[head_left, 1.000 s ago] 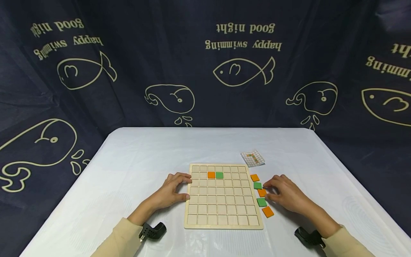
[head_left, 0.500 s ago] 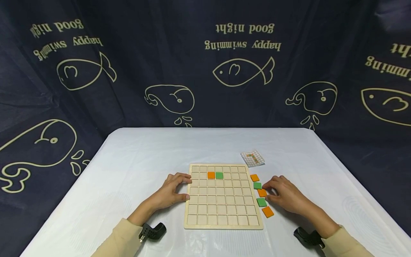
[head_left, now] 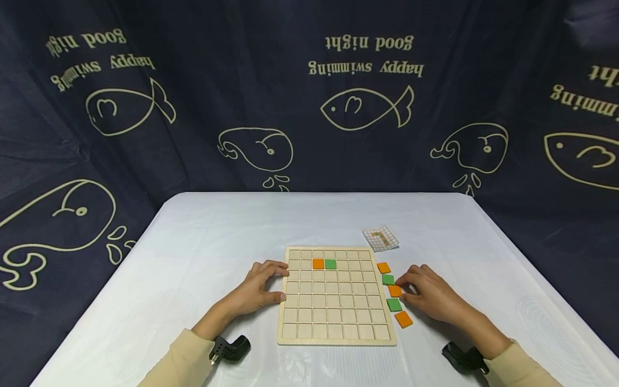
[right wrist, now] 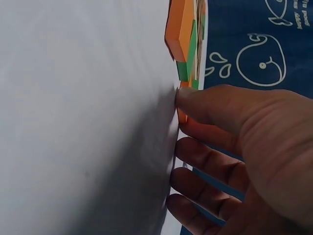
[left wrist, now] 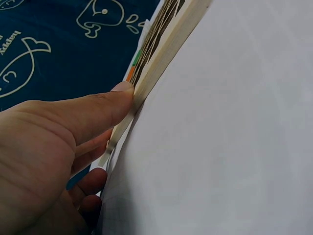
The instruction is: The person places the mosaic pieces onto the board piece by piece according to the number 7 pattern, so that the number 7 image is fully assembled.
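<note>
In the head view a wooden grid board point(head_left: 338, 341) lies on the table with one orange tile point(head_left: 318, 264) and one green tile point(head_left: 330, 264) side by side in its second row from the far edge. My left hand point(head_left: 258, 287) rests at the board's left edge, thumb and fingertips touching the side; the left wrist view shows the thumb point(left wrist: 105, 110) against the wooden rim. To the right of the board, my right hand point(head_left: 430, 293) pinches a loose orange tile point(head_left: 395, 291) between thumb and index finger, low at the table. The other right-hand fingers are loosely bent.
Around that tile lie two green tiles, the farther point(head_left: 388, 279) and the nearer point(head_left: 394, 305), and two orange ones, the farther point(head_left: 384, 267) and the nearer point(head_left: 403, 319). A small printed grid card point(head_left: 381, 238) lies beyond the board's far right corner. A dark curtain point(head_left: 309, 161) hangs behind the table.
My right hand has shifted very slightly left at the orange tile. The left hand, the board and the other tiles have not visibly moved.
</note>
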A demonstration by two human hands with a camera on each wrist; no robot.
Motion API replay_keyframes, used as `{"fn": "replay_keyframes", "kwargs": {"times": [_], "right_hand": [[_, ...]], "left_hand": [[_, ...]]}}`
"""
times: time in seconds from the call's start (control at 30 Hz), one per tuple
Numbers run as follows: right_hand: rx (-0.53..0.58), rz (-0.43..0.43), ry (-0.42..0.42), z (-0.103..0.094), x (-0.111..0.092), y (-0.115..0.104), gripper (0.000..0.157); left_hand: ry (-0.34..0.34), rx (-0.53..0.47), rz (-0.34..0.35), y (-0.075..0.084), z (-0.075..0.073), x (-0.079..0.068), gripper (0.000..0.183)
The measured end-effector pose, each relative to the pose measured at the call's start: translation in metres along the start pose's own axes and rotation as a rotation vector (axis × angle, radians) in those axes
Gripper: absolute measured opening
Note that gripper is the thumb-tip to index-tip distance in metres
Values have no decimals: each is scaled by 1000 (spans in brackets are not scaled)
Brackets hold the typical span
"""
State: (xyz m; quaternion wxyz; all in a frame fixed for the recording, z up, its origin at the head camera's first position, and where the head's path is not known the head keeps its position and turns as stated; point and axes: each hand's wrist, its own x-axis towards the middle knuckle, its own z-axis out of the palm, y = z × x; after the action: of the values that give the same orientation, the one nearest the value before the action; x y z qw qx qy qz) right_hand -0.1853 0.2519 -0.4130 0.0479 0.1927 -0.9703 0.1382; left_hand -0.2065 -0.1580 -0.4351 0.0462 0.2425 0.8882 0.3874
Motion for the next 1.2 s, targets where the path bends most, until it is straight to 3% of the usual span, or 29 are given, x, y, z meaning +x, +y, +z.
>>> {"fn": "replay_keyframes", "kwargs": {"times": [0.4, 0.87, 1.2], "right_hand": [[4, 45, -10, -3, -1, 0, 17], [-6, 1, 43, -8, 1, -3, 19], [3, -49, 82, -9, 10, -13, 19]], "left_hand": [[-1, 4, -6, 1, 0, 0, 46], [4, 9, 53, 0, -2, 0, 46], [6, 15, 51, 1, -2, 0, 46]]}}
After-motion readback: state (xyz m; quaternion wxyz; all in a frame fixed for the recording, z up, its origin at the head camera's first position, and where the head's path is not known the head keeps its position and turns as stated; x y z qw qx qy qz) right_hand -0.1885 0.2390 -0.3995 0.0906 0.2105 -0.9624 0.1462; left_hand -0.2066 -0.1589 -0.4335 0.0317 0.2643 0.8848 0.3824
